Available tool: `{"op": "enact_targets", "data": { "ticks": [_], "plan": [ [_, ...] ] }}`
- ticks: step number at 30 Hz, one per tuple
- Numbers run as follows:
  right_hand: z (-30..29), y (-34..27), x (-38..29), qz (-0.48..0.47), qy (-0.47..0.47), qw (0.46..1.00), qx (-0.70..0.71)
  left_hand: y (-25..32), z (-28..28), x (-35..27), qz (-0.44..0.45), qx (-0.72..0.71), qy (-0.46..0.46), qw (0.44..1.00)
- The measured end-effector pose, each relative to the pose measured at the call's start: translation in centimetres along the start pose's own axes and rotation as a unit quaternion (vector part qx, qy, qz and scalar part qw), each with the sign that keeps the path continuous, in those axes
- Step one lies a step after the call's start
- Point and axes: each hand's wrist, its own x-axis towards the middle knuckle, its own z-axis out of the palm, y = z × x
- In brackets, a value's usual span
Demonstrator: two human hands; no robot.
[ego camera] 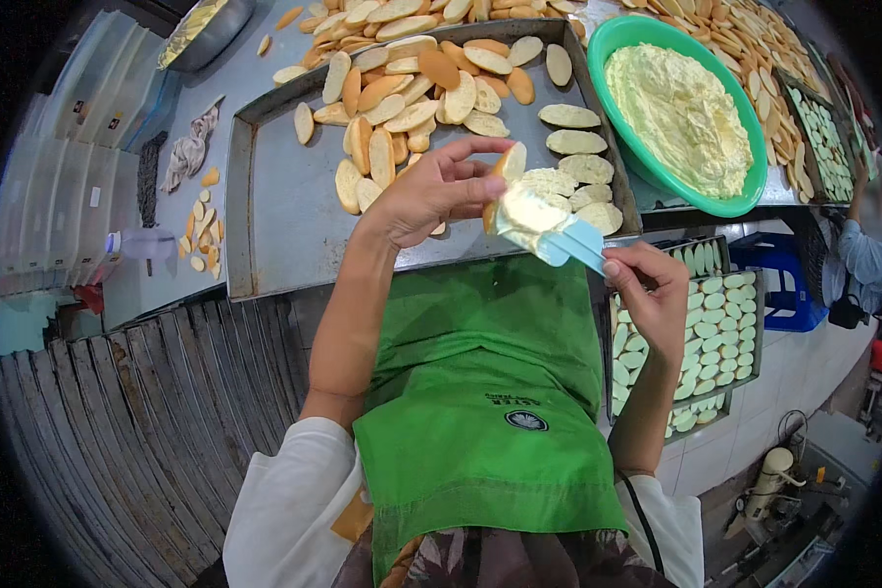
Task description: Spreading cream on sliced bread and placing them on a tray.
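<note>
In my left hand (441, 187) is a slice of bread (513, 163), held up over the right part of a metal baking tray (279, 257). My right hand (647, 283) grips the handle of a light blue plastic spatula (584, 246), whose blade carries pale cream against the slice. Plain bread slices (411, 114) lie heaped in the tray's middle. Along its right side, slices coated with cream (586, 169) lie in rows, partly hidden behind my left hand and the spatula. A green plastic basin (757, 173) of pale yellow cream (680, 121) stands right of the tray.
More bread slices (772, 110) are piled behind and right. A metal bowl (217, 33), a cloth (191, 143) and a plastic bottle (143, 244) are at the left. Trays of coated slices (720, 331) stand low at the right, near a blue stool (786, 283). A person (860, 250) is at far right.
</note>
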Motion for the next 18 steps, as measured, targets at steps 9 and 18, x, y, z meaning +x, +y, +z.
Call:
{"op": "enact_targets", "data": {
  "ticks": [9,18],
  "plan": [
    [-2.0,3.3,-2.7,0.116,0.14,0.967,0.18,-1.5,-2.9,3.2,-0.011,-0.022,0.034,0.999],
    [-4.1,4.3,-5.8,0.147,0.243,0.942,0.178,1.2,-4.3,14.1,-0.055,0.16,-0.036,0.985]
  ]
}}
